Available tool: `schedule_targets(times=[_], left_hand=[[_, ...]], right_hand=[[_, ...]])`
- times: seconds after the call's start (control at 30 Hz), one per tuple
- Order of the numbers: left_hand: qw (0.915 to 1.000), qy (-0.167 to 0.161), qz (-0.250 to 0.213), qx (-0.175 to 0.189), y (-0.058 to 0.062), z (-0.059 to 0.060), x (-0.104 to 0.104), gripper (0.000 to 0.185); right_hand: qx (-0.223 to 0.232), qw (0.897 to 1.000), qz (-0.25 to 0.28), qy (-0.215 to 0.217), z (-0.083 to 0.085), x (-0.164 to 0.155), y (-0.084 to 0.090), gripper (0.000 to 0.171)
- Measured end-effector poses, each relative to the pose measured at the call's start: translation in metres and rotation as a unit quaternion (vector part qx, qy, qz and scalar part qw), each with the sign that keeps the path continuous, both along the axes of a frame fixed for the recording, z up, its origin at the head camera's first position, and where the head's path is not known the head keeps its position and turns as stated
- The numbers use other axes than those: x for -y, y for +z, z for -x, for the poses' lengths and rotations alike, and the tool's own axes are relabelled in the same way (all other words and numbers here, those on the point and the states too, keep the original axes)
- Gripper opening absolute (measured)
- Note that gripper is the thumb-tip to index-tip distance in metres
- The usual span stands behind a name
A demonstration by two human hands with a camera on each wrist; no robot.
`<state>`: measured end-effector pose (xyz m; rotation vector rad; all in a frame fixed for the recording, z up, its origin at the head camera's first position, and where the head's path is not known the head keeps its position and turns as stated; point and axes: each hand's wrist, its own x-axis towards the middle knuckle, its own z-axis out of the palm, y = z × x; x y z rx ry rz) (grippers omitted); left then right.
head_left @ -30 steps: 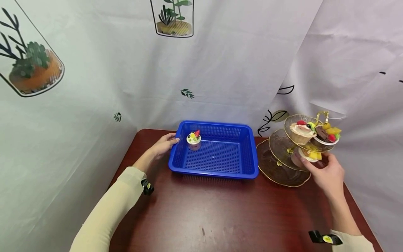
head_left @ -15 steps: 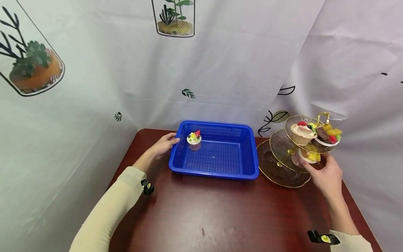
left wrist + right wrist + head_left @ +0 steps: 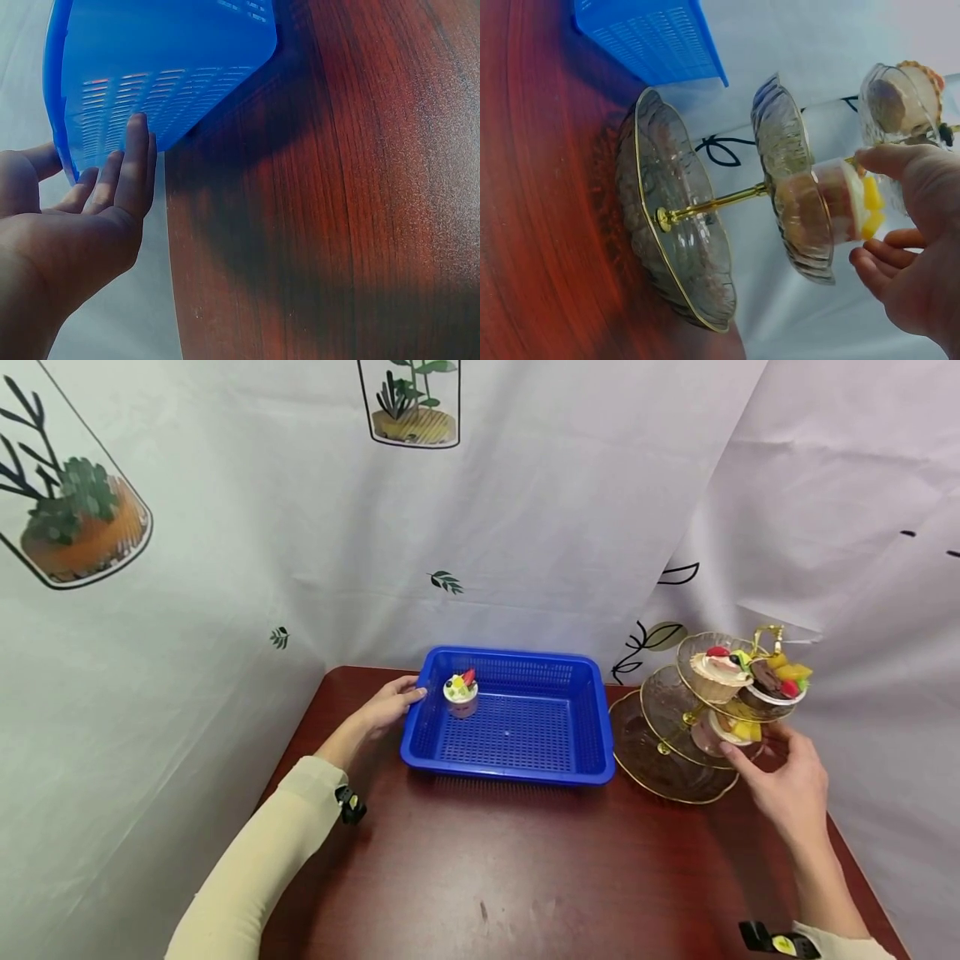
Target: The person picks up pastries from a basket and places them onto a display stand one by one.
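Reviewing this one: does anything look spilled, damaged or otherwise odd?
One small thing: in the head view, a dark mark on the near part of the table breaks its glossy surface; scratch or stain, I cannot tell. Otherwise nothing stands out: the basket sits flat, and the cupcake inside it is upright.

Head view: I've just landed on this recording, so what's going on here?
A person stands at a table with both hands busy. The left hand holds the rim of a blue basket, which has a small dessert cup at its left end. The right hand is around a fruit-topped cup on the middle tier of a glass stand; whether it grips it is unclear. Two more desserts sit on the top tier.
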<state>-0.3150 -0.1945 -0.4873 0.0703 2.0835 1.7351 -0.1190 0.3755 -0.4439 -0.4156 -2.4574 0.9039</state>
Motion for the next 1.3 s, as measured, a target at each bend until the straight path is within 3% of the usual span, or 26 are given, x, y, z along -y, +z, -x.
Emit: schedule_targets(times=[0.2, 0.5, 0.67, 0.97, 1.13, 1.3], left_hand=[[1.0, -0.002, -0.001, 0.0, 0.0, 0.0, 0.0, 0.052], [1.0, -0.003, 0.003, -0.001, -0.001, 0.0, -0.003, 0.053], [1.0, -0.001, 0.005, -0.005, -0.001, -0.001, -0.001, 0.052], [0.9999, 0.002, 0.011, -0.003, -0.002, -0.001, 0.0, 0.054], [0.9999, 0.007, 0.008, 0.0, -0.003, 0.001, 0.0, 0.053], [0.9999, 0.007, 0.011, -0.002, -0.002, 0.0, -0.001, 0.055]], right_hand=[[-0.033, 0.999, 0.027, -0.024, -0.013, 0.006, 0.004, 0.064], [-0.086, 0.996, 0.004, 0.012, -0.02, 0.033, 0.005, 0.062], [-0.107, 0.993, -0.01, 0.053, -0.018, 0.055, 0.005, 0.063], [-0.116, 0.979, 0.001, 0.169, 0.005, 0.106, -0.009, 0.059], [-0.096, 0.968, -0.015, 0.232, 0.029, 0.132, -0.017, 0.062], [-0.065, 0.956, 0.003, 0.285, 0.051, 0.155, -0.019, 0.066]])
